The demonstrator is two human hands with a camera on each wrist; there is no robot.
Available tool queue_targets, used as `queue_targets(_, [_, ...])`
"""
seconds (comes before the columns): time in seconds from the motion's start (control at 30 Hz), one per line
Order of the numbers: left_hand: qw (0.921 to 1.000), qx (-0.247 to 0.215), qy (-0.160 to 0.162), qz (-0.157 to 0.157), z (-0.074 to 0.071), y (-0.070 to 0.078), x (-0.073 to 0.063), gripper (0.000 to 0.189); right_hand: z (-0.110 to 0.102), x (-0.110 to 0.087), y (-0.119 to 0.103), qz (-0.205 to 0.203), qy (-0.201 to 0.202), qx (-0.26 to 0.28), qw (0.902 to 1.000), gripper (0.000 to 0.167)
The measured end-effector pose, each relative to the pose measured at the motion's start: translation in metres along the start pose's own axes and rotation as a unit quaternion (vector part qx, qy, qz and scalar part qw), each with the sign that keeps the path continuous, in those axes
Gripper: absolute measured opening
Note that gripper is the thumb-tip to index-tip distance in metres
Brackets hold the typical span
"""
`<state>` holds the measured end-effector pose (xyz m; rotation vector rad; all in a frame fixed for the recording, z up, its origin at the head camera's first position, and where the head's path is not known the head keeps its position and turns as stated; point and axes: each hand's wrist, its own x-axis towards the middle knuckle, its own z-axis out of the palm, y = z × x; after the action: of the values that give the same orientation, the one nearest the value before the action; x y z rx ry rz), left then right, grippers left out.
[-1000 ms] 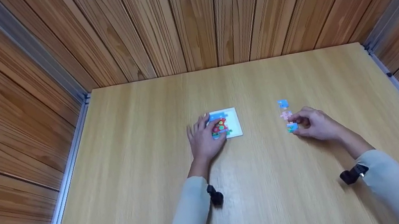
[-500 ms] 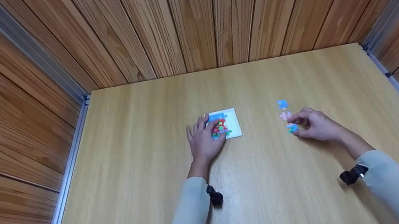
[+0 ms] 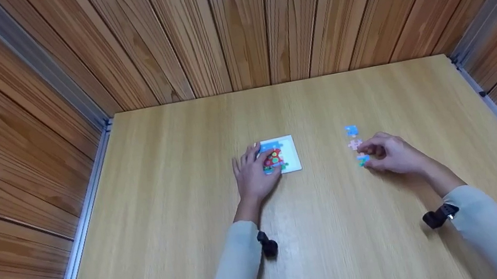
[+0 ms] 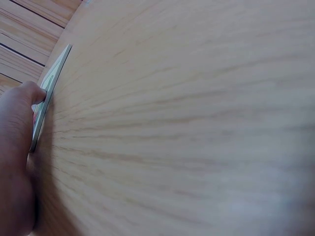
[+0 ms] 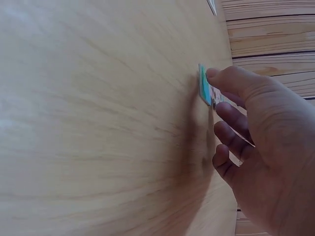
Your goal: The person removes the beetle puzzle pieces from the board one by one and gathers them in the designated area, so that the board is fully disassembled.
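My left hand lies over the left part of a square white-bordered puzzle board, its fingers spread and touching the board. Blue pieces and a red piece with round dots show on the board between the fingers. In the left wrist view the thumb reaches over the board's edge. Off to the right, my right hand pinches a blue-and-green jigsaw piece between thumb and forefinger. In the right wrist view that piece stands at the thumb tip; the other fingers are curled loosely.
Beyond the right hand's fingertips lie a pink jigsaw piece and a blue jigsaw piece, in a rough column. The wooden table meets plank walls at the back and sides.
The right hand and its jigsaw piece have shifted very slightly to the left. The left hand stays in place on the board.
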<state>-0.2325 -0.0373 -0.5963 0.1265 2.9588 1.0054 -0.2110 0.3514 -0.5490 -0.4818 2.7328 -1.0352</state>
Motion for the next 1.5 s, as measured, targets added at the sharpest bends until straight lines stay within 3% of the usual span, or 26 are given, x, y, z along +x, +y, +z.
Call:
queue_targets(0.27, [1.0,-0.005,0.002,0.001,-0.001,0.0,0.0,0.059,0.0,0.012,-0.015,-0.002,-0.001,-0.011,0.9999,0.039])
queue_targets(0.73, [1.0,-0.001,0.001,-0.004,-0.001,0.001,-0.002,0.063,0.019,0.044,-0.054,-0.05,-0.019,-0.002,0.9986,0.039])
queue_targets(1.1, [0.9998,0.009,0.001,0.017,-0.002,0.0,-0.002,0.053,0.036,0.064,-0.083,-0.032,-0.021,0.001,0.9993,0.039])
queue_targets(1.5, [0.9999,0.004,-0.013,0.009,-0.005,0.001,-0.003,0.057,0.061,0.083,-0.099,-0.011,0.025,-0.014,0.9995,0.041])
